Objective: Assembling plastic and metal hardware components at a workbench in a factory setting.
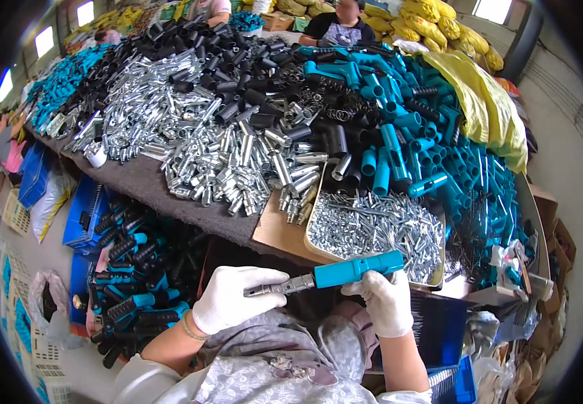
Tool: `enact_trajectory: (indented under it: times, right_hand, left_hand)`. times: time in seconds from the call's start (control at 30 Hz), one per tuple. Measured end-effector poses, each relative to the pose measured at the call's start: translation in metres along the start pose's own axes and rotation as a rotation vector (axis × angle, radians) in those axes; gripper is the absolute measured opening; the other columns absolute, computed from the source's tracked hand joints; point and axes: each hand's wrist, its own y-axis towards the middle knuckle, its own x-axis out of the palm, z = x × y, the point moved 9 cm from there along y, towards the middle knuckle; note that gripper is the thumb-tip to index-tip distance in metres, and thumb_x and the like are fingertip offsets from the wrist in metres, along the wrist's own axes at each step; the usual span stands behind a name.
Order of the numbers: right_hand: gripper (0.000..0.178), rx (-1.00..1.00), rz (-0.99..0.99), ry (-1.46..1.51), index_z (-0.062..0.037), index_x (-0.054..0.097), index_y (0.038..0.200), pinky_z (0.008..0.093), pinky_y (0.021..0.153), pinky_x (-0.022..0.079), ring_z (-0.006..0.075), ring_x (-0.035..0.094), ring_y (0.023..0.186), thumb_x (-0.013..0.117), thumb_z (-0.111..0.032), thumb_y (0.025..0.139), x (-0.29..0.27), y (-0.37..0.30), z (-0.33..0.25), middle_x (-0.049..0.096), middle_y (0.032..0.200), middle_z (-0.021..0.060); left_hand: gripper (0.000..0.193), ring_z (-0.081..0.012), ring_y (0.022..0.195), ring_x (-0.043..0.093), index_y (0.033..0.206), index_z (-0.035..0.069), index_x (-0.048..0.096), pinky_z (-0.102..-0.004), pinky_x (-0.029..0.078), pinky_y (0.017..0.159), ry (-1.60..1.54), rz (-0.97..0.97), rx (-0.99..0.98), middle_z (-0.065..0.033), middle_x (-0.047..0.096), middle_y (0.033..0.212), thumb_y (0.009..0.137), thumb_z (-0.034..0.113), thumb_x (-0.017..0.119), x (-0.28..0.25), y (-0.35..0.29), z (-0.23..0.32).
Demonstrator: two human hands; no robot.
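My left hand [232, 297], in a white glove, is closed round a silver metal shaft [298, 285] with holes along it. The shaft's right end meets or enters the open end of a teal plastic tube-shaped housing [353, 268]. My right hand [388, 304], also gloved, grips this housing near its far right end, thumb and fingertips against its underside. Both parts lie nearly level above my lap, tilted slightly up to the right. Just beyond them stands a shallow tray [318, 250] of small metal pins and screws.
Heaped on the table are silver metal shafts [227, 161], black sleeves [237, 84] and teal housings [432, 158]. Teal-and-black assembled pieces [136, 269] fill the space at lower left, near blue bins [84, 215]. A person [340, 30] sits across the table. Yellow sacks [432, 23] are stacked behind.
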Motion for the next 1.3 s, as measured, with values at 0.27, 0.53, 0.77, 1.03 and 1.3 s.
enact_trajectory:
  times: [0.27, 0.53, 0.77, 1.03, 1.3]
  right_hand:
    - [0.046, 0.401, -0.341, -0.175, 0.0092, 0.063, 0.117, 0.0363, 0.088, 0.056, 0.0245, 0.07, 0.091, 0.069, -0.026, 0.089, 0.002, -0.035, -0.003, 0.07, 0.1, 0.0157]
    - [0.035, 0.09, -0.531, -1.218, -0.0047, 0.07, 0.103, 0.0397, 0.07, 0.054, 0.0348, 0.069, 0.073, 0.075, -0.034, 0.084, 0.04, -0.05, -0.014, 0.069, 0.077, 0.0172]
    - [0.039, 0.101, -0.462, -1.086, -0.001, 0.069, 0.11, 0.035, 0.078, 0.054, 0.0295, 0.07, 0.084, 0.077, -0.029, 0.084, 0.029, -0.054, -0.013, 0.072, 0.089, 0.0174]
    - [0.039, 0.225, -0.576, -0.856, 0.0007, 0.069, 0.11, 0.0338, 0.077, 0.054, 0.0296, 0.07, 0.081, 0.077, -0.028, 0.084, 0.019, -0.06, 0.001, 0.071, 0.089, 0.0192]
    - [0.04, 0.259, -0.579, -0.964, -0.0019, 0.072, 0.108, 0.0335, 0.078, 0.055, 0.0229, 0.071, 0.083, 0.08, -0.03, 0.081, 0.023, -0.051, -0.007, 0.073, 0.092, 0.0159]
  left_hand:
    - [0.031, -0.0229, 0.072, 0.072, 0.101, 0.0, 0.074, -0.0294, 0.056, 0.066, -0.013, -0.192, 0.048, -0.0135, 0.072, 0.084, 0.075, 0.014, 0.084, 0.027, -0.008, 0.016]
    - [0.045, -0.0234, 0.065, 0.071, 0.107, 0.003, 0.072, -0.0307, 0.056, 0.059, 0.09, -0.375, 0.088, -0.0117, 0.072, 0.08, 0.074, 0.03, 0.086, 0.048, -0.016, 0.032]
    - [0.046, -0.0278, 0.077, 0.073, 0.109, -0.001, 0.07, -0.0328, 0.058, 0.07, -0.009, -0.404, 0.13, -0.0162, 0.073, 0.093, 0.075, 0.026, 0.086, 0.057, -0.015, 0.044]
    - [0.043, -0.0266, 0.08, 0.075, 0.108, -0.001, 0.071, -0.031, 0.059, 0.072, -0.032, -0.453, 0.128, -0.0153, 0.074, 0.095, 0.075, 0.022, 0.087, 0.067, -0.023, 0.05]
    - [0.046, -0.0305, 0.073, 0.071, 0.109, -0.003, 0.069, -0.0339, 0.057, 0.066, 0.012, -0.394, 0.214, -0.0164, 0.071, 0.085, 0.074, 0.022, 0.086, 0.069, -0.022, 0.05]
